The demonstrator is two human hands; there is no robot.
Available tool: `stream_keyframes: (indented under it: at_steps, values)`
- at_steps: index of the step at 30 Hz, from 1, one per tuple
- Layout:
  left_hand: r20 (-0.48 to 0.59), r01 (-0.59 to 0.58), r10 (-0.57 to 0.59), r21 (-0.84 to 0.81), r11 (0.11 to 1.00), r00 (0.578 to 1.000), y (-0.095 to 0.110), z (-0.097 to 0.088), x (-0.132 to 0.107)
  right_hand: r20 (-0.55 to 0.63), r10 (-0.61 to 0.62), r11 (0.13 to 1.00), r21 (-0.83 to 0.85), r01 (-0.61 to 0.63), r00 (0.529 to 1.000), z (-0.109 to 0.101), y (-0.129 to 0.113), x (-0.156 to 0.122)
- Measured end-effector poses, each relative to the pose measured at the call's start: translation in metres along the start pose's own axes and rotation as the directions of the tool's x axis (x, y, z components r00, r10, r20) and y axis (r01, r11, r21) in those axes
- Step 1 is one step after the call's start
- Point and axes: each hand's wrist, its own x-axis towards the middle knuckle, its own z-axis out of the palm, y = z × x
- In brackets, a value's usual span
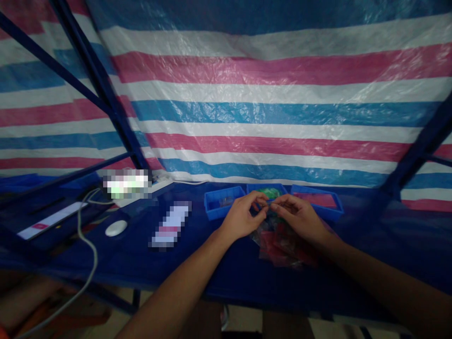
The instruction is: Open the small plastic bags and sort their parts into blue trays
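Note:
My left hand [245, 214] and my right hand [300, 219] meet fingertip to fingertip above the blue table. Both are closed in a pinch, but whatever lies between the fingers is too small and dim to make out. Beneath my right hand is a loose pile of red and clear plastic packets [277, 247], partly covered by that hand and wrist. Just behind the hands stand a left blue tray [215, 215] with a small clear item inside, a middle blue tray [251, 188] holding something green, and a right blue tray [337, 213] with flat red pieces.
Left of my arm lie a blurred-out phone [171, 226], a white rounded object [116, 228] and a white strip [160, 188]. A pale cable [94, 256] hangs over the front edge. Farther left lies another lit screen [52, 220]. Blue frame posts [116, 113] and striped sheeting [268, 113] bound the table.

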Motion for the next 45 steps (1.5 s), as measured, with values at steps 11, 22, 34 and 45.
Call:
stream_keyframes:
  at_steps: [11,22,34,45]
  values:
    - [-0.027,0.080,-0.088,-0.230,0.970,0.996,-0.006,0.002,0.003,0.005,0.002,0.998,-0.068,-0.002,1.000,-0.003,0.005,0.001]
    - [0.008,0.108,-0.109,-0.244,0.964,0.994,-0.006,0.004,0.001,-0.053,-0.056,0.998,-0.044,0.053,0.997,0.000,0.003,-0.001]
    - [-0.019,0.036,-0.039,-0.112,0.993,0.999,0.002,-0.005,0.001,-0.081,-0.339,0.890,-0.351,0.291,0.937,-0.007,-0.006,-0.003]
    - [-0.266,0.042,-0.001,0.149,0.988,0.964,-0.012,-0.020,0.007,0.042,-0.426,0.815,-0.416,0.403,0.904,-0.003,-0.014,-0.005]
